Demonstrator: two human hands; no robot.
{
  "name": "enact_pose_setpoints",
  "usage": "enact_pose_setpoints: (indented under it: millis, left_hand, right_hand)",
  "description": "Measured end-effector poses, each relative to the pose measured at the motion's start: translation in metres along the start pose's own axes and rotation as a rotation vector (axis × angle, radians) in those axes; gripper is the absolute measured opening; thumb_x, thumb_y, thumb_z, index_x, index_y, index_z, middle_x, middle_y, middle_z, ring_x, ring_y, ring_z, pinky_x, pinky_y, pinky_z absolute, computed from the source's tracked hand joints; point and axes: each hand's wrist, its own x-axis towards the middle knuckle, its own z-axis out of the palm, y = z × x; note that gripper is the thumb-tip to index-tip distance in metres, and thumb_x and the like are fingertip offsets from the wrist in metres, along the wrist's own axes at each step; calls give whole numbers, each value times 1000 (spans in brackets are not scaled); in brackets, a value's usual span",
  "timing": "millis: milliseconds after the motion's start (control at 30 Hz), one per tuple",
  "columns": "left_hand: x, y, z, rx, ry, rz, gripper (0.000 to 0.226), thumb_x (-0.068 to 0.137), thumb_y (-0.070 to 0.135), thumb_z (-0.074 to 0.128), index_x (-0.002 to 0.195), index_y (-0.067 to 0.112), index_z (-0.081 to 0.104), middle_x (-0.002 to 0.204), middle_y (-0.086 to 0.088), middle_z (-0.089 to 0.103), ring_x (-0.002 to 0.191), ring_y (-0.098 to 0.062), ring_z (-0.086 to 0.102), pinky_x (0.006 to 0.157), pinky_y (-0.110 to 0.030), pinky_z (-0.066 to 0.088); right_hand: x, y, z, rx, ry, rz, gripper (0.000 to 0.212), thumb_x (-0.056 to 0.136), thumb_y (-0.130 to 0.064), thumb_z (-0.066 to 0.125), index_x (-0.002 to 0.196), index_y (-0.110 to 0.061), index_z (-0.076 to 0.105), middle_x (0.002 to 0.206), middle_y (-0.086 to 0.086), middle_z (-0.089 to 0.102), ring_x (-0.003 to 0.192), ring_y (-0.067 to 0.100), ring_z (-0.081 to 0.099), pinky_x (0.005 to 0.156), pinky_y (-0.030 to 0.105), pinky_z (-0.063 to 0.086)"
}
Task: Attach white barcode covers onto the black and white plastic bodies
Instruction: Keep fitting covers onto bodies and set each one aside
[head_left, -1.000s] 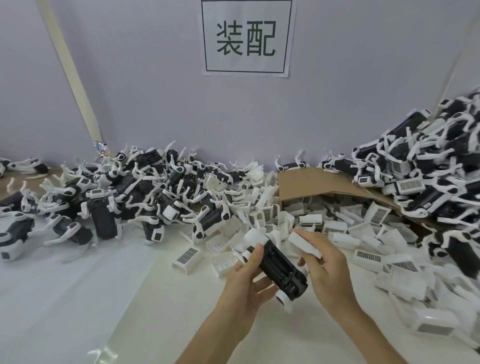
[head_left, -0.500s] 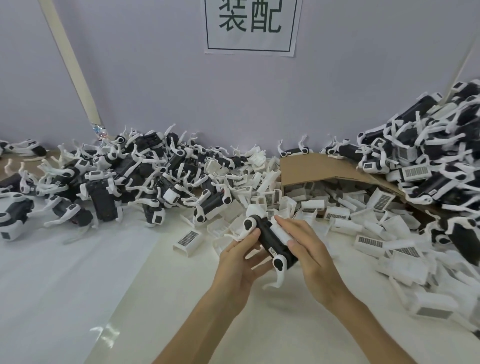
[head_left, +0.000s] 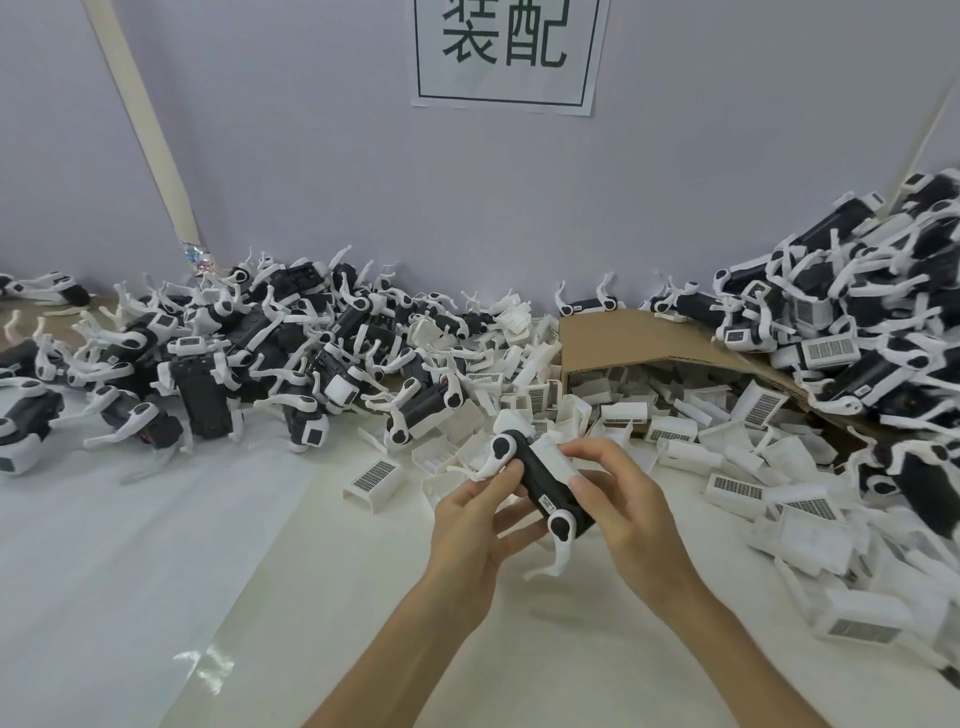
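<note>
While the left hand (head_left: 478, 525) grips the black body (head_left: 540, 486) above the table (head_left: 363, 597), the right hand (head_left: 618, 499) pinches the white cover (head_left: 553, 457) onto it with curled fingers. Best to press evenly along 2 edges until it seats.

Left hand (head_left: 475, 525): palm up, fingers curled under the black and white plastic body (head_left: 537, 486), thumb along its near side. Right hand (head_left: 628, 512): reaches in from the right, its thumb and curled fingers pinching the white cover (head_left: 558, 460) against that body. Both forearms bare, converging upward from the lower edge.
</note>
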Motion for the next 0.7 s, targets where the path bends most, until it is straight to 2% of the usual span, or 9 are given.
enact_pose_setpoints:
  millis: [133,333,433,500,533,633,700]
  left_hand:
    - [1,-1,0,19,41,9,23,90,19,70,98,-2,66,85,-6,74,87,-28,73,68,-32,59]
    - [2,0,-3,12,83,-6,19,89,19,71,85,1,71,93,-12,75,86,-28,73,71,-36,60]
    - [1,0,-3,24,71,-28,22,91,21,70,92,-1,69,93,-11,75,87,-26,73,69,-34,60]
    - [0,0,-3,24,68,-43,21,90,22,71,91,0,69,95,-11,75,86,-25,74,68,-33,60]
    - [0,-1,-4,18,69,-45,21,90,22,71,92,1,71,96,-12,75,88,-26,74,71,-35,60]
    - [0,-2,-4,-29,81,-42,26,90,20,71,107,0,74,102,-16,72,97,-33,71,90,-53,58]
    - [0,-3,-4,-70,89,-48,29,86,20,73,108,0,75,105,-19,73,98,-36,72,86,-52,59]
  right_hand:
    - [-1,0,0,-16,10,-8,24,91,-20,56,113,-21,65,109,-1,73,99,22,72,84,46,57]
    - [-2,0,3,-98,3,-18,30,92,-1,66,112,-23,67,110,-11,74,102,11,72,87,34,58]
    - [-1,1,1,-86,-19,-30,22,96,-14,63,113,-26,68,111,-11,74,106,12,70,90,33,56]
    - [-1,-1,1,-65,-42,-20,24,94,-23,57,115,-29,68,113,-12,73,108,11,68,91,28,54]
    - [-1,-2,1,-53,-56,-11,27,93,-25,56,116,-30,67,114,-13,73,109,11,68,91,26,53]
    - [-2,-1,2,-50,-100,3,32,92,-24,56,121,-33,65,116,-14,71,109,10,68,88,22,53]
    - [-2,1,4,-55,-127,13,36,91,-25,57,126,-32,63,117,-12,71,108,12,68,84,22,54]
